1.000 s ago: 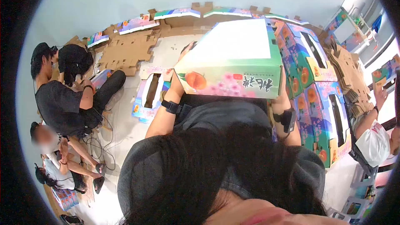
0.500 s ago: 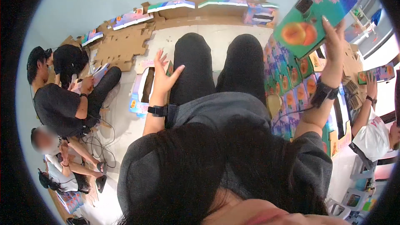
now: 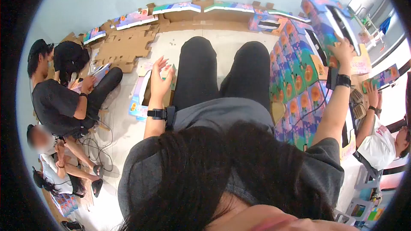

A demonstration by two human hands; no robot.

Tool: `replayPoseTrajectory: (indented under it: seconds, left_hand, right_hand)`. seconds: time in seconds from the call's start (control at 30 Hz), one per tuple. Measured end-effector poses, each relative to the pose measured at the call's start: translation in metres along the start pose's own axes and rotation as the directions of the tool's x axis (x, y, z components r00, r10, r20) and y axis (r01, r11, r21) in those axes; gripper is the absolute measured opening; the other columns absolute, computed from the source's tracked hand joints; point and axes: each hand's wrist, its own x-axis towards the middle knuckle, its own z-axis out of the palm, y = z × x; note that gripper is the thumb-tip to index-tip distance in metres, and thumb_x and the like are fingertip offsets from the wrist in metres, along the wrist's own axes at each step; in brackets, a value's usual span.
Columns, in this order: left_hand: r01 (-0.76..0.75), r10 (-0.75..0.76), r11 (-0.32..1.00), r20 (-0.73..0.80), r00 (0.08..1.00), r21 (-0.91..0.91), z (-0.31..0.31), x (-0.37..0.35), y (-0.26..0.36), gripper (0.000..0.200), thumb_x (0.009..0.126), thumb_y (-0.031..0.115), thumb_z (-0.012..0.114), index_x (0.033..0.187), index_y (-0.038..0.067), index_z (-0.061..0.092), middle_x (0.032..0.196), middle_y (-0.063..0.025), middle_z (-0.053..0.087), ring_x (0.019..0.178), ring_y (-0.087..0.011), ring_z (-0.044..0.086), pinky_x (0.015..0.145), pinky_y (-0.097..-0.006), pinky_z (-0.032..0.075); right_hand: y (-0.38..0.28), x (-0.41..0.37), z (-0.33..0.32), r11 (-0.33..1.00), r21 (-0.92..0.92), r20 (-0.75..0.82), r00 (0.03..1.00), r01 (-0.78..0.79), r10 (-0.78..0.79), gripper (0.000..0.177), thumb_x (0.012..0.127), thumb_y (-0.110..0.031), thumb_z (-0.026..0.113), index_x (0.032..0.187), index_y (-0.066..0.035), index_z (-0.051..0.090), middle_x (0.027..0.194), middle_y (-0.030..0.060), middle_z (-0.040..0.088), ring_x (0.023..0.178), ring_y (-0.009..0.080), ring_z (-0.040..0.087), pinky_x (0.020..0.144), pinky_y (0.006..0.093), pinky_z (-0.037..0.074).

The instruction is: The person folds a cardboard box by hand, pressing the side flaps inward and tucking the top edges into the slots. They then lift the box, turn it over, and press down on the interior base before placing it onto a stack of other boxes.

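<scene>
My right hand (image 3: 342, 52) is on the near end of a printed fruit box (image 3: 319, 15), its fingers at the edge beside the dark slot. This box, blue-purple and green with a white-edged top, is at the upper right, over a stack of similar peach-printed boxes (image 3: 295, 75). My left hand (image 3: 160, 83) is raised beside my left thigh with its fingers apart and nothing in it. Just behind that hand stands another printed box (image 3: 139, 98) with an opening in its top, partly hidden by my hand and forearm.
Brown cardboard sheets (image 3: 122, 47) lie by the wall, with several printed box pieces (image 3: 177, 7) along it. People sit at the left, one holding a printed piece (image 3: 100, 75). On the right, another person's hands touch a printed box (image 3: 383, 78). Cables (image 3: 100, 147) trail over the floor.
My right hand has brought the fruit box down and away from me onto the stack, turning its slotted top into view. My left hand has shifted slightly and stays empty.
</scene>
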Motion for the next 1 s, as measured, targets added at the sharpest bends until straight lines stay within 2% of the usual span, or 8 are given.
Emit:
replayPoseTrajectory:
  seconds: [0.2,0.53,0.67,0.73,0.8,0.87,0.97,1.0]
  left_hand:
    - [0.047,-0.047,0.999,0.042,0.998,0.013,-0.003,-0.002,0.002,0.057,0.088,0.008,0.069,0.140,0.004,0.047,0.125,-0.0174,0.063,0.115,-0.0253,0.063,0.101,-0.0393,0.047]
    - [0.061,-0.060,0.998,0.083,0.995,-0.014,-0.004,-0.005,-0.002,0.053,0.089,0.005,0.066,0.139,0.004,0.049,0.121,-0.0159,0.065,0.111,-0.0252,0.065,0.097,-0.0388,0.049]
    - [0.086,-0.083,0.996,0.113,0.990,-0.014,-0.003,-0.004,-0.003,0.054,0.088,0.004,0.066,0.138,0.004,0.049,0.120,-0.0161,0.065,0.112,-0.0251,0.064,0.098,-0.0388,0.049]
    - [0.068,-0.066,0.998,0.112,0.991,-0.012,-0.005,-0.001,-0.010,0.055,0.087,0.004,0.066,0.139,0.004,0.048,0.120,-0.0163,0.065,0.113,-0.0257,0.064,0.099,-0.0390,0.049]
    - [0.083,-0.082,0.997,0.125,0.989,-0.006,-0.006,-0.005,-0.017,0.054,0.087,0.004,0.067,0.138,0.004,0.049,0.120,-0.0164,0.065,0.115,-0.0261,0.063,0.100,-0.0388,0.048]
    - [0.120,-0.122,0.992,0.153,0.981,0.025,-0.013,-0.001,-0.026,0.050,0.087,0.006,0.067,0.135,0.003,0.052,0.122,-0.0163,0.065,0.117,-0.0262,0.062,0.101,-0.0383,0.048]
    - [0.098,-0.149,0.981,0.326,0.933,0.168,-0.034,0.001,-0.035,0.043,0.089,0.009,0.068,0.129,0.000,0.057,0.122,-0.0160,0.066,0.116,-0.0262,0.063,0.101,-0.0377,0.048]
    - [0.129,-0.181,0.979,0.372,0.910,0.160,-0.042,-0.001,-0.037,0.037,0.090,0.011,0.069,0.124,0.000,0.061,0.118,-0.0152,0.068,0.111,-0.0253,0.065,0.098,-0.0363,0.049]
  right_hand:
    - [-0.004,0.008,0.038,0.979,0.202,0.277,0.960,-0.022,-0.035,0.090,0.063,-0.038,0.087,0.145,-0.042,0.050,0.140,0.0129,0.060,0.136,0.0459,0.043,0.111,0.0595,0.031]
    - [0.024,0.034,0.107,0.944,0.322,0.420,0.905,-0.076,-0.071,0.085,0.068,-0.050,0.084,0.146,-0.038,0.051,0.145,0.0193,0.053,0.143,0.0485,0.032,0.110,0.0658,0.030]
    - [-0.009,0.008,0.096,0.971,-0.214,0.149,0.986,0.104,-0.073,0.085,0.078,-0.057,0.074,0.152,-0.034,0.040,0.160,0.0212,0.032,0.145,0.0477,0.029,0.108,0.0683,0.032]
    - [-0.062,-0.015,0.059,0.968,-0.194,0.096,0.985,0.160,-0.144,0.084,0.079,-0.058,0.073,0.152,-0.028,0.042,0.158,0.0215,0.034,0.146,0.0470,0.028,0.110,0.0653,0.032]
    - [-0.117,-0.044,0.041,0.928,-0.033,0.059,0.928,0.370,-0.368,0.077,0.081,-0.059,0.070,0.145,-0.019,0.051,0.154,0.0218,0.039,0.142,0.0452,0.035,0.111,0.0554,0.037]
    - [-0.164,-0.063,0.068,0.726,0.113,-0.111,0.735,0.678,-0.669,0.085,0.082,-0.069,0.063,0.147,-0.017,0.049,0.155,0.0238,0.037,0.144,0.0461,0.030,0.114,0.0585,0.031]
    - [-0.238,-0.095,0.070,0.550,0.585,0.284,0.485,0.596,-0.827,0.085,0.084,-0.075,0.055,0.143,-0.014,0.054,0.147,0.0273,0.046,0.137,0.0474,0.042,0.115,0.0522,0.034]
    - [-0.251,-0.106,0.060,0.563,0.537,0.307,0.477,0.628,-0.824,0.083,0.085,-0.073,0.056,0.143,-0.013,0.054,0.144,0.0270,0.049,0.134,0.0465,0.046,0.113,0.0499,0.036]
